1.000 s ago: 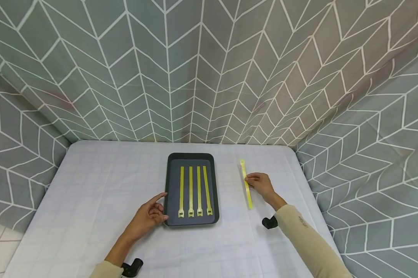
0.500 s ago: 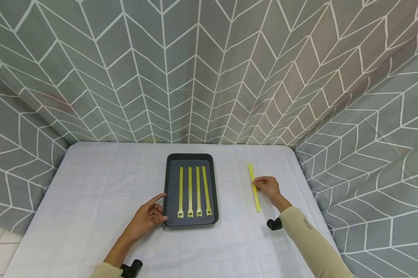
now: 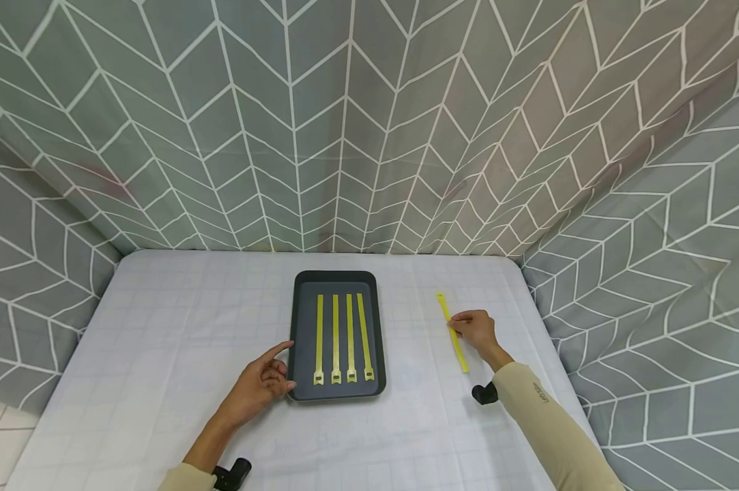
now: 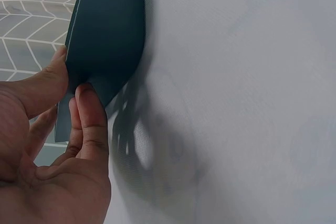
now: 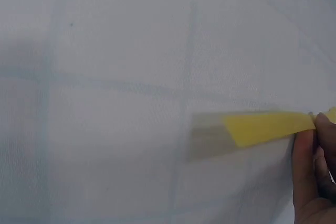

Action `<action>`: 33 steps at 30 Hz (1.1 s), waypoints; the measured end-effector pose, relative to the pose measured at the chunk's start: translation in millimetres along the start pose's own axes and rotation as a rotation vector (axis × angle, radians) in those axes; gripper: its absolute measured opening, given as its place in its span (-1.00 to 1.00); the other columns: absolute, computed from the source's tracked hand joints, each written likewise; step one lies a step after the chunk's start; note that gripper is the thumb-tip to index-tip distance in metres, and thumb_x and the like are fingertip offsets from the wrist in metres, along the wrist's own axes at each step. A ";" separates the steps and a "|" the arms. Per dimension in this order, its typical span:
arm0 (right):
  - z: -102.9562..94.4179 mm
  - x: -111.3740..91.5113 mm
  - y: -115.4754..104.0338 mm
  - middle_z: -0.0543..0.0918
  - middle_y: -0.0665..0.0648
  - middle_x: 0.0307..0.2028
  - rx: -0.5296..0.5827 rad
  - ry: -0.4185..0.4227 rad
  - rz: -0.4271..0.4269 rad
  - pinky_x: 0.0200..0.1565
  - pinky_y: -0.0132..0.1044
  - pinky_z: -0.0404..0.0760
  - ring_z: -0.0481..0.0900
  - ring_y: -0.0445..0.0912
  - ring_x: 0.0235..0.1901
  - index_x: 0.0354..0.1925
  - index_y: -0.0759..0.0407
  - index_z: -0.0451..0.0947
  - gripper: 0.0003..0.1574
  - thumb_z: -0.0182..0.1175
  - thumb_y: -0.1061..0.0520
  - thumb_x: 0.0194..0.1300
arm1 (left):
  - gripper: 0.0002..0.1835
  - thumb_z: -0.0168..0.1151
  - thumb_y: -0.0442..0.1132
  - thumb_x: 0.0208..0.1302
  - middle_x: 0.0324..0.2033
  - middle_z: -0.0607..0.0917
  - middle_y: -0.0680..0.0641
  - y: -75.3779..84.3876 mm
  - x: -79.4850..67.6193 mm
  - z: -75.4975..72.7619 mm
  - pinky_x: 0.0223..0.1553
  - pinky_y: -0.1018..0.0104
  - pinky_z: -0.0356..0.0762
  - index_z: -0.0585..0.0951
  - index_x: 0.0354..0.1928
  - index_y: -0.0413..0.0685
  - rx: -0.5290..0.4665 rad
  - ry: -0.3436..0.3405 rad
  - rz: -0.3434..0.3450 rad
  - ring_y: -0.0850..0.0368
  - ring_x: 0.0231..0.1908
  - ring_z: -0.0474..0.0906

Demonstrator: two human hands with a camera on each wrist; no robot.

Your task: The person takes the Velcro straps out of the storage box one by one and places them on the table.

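Observation:
On the right side of the table my right hand (image 3: 476, 331) pinches a yellow cable tie (image 3: 458, 349) near its middle. Its slotted head points away and its plain tail slants toward me. In the right wrist view the flat tail of the tie (image 5: 268, 127) juts from between thumb and finger, over its shadow on the cloth. My left hand (image 3: 261, 385) holds the left rim of a dark grey tray (image 3: 335, 276), index finger and thumb at the edge. Up close, the left fingers (image 4: 93, 121) press against the tray's outer wall (image 4: 107, 30).
Inside the tray, several yellow cable ties (image 3: 336, 334) lie side by side, slotted heads toward me. A white cloth (image 3: 179, 327) covers the table. Grey curtains with white lines (image 3: 326, 136) stand behind and along the sides. Each wrist carries a black camera mount (image 3: 484, 393).
My right hand has shifted right with the cable tie, away from the tray, and the tie now slants more. The left hand and the tray hold their place.

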State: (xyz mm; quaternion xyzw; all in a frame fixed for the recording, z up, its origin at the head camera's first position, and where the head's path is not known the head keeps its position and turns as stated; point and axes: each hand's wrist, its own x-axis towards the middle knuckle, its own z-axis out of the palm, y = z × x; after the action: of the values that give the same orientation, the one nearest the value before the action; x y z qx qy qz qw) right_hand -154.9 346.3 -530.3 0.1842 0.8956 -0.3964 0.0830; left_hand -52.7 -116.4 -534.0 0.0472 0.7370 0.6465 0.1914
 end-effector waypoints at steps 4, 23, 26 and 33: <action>0.4 -0.8 -1.9 0.76 0.20 -0.35 -0.010 0.015 0.019 -0.40 -0.40 0.59 0.61 -0.23 -0.54 -0.13 0.38 0.70 -0.72 0.38 0.19 0.27 | -0.15 0.36 -0.52 0.18 -0.19 0.44 -0.27 0.0 -0.1 0.3 -0.36 0.45 0.54 0.22 0.50 -0.18 0.003 0.004 -0.001 0.26 -0.42 0.43; 0.7 -2.0 -3.1 0.77 0.20 -0.43 -0.129 0.089 -0.070 -0.42 -0.36 0.57 0.64 -0.20 -0.55 -0.23 0.35 0.72 -0.78 0.41 0.18 0.23 | -0.16 0.36 -0.52 0.17 -0.19 0.45 -0.29 1.5 0.4 -0.2 -0.37 0.45 0.52 0.24 0.49 -0.19 0.024 0.007 0.010 0.27 -0.42 0.44; 0.9 -1.0 -2.8 0.77 0.19 -0.44 -0.140 0.091 -0.067 -0.42 -0.37 0.54 0.63 -0.21 -0.55 -0.23 0.34 0.72 -0.77 0.41 0.16 0.22 | -0.15 0.37 -0.51 0.17 -0.20 0.45 -0.27 0.7 0.2 -0.6 -0.36 0.45 0.53 0.23 0.49 -0.21 0.020 0.003 0.021 0.27 -0.42 0.44; 1.4 -3.3 -3.2 0.76 0.18 -0.44 -0.154 0.092 -0.047 -0.38 -0.36 0.52 0.64 -0.19 -0.53 -0.22 0.33 0.72 -0.75 0.40 0.13 0.24 | -0.15 0.37 -0.52 0.17 -0.20 0.45 -0.26 -1.1 0.1 -0.3 -0.36 0.46 0.53 0.24 0.49 -0.19 0.024 0.006 0.017 0.27 -0.42 0.45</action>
State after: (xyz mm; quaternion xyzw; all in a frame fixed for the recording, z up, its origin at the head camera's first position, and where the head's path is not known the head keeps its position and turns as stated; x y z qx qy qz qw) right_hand -153.1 342.4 -528.1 0.1743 0.9303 -0.3195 0.0463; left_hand -52.7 -116.8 -535.0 0.0540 0.7448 0.6393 0.1831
